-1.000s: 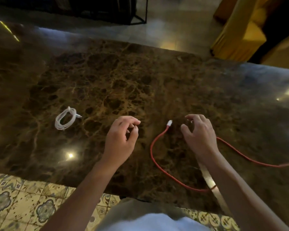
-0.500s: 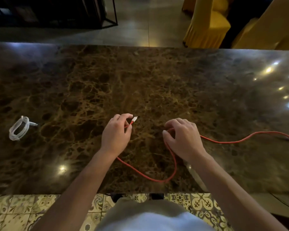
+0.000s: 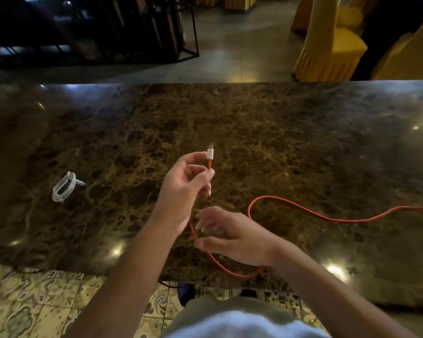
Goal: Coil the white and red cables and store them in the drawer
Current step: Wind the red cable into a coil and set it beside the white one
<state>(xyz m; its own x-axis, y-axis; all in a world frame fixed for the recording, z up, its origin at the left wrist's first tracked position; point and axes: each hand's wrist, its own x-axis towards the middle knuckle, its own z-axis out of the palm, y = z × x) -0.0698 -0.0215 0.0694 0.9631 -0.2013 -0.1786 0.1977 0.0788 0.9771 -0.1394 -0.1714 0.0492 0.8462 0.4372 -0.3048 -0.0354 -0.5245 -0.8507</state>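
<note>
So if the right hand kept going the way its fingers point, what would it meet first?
The right hand points left, toward the left forearm. It would likely meet the red cable hanging just before its fingertips, then that forearm; depth is unclear.

the marble table top [image 3: 254, 123] lies bare across its far half and its middle, so a hand can pass there freely. at the left the coiled white cable [image 3: 64, 187] sits alone, well apart from everything. the red cable [image 3: 327, 217] snakes over the right near part and loops past the near edge.
</note>
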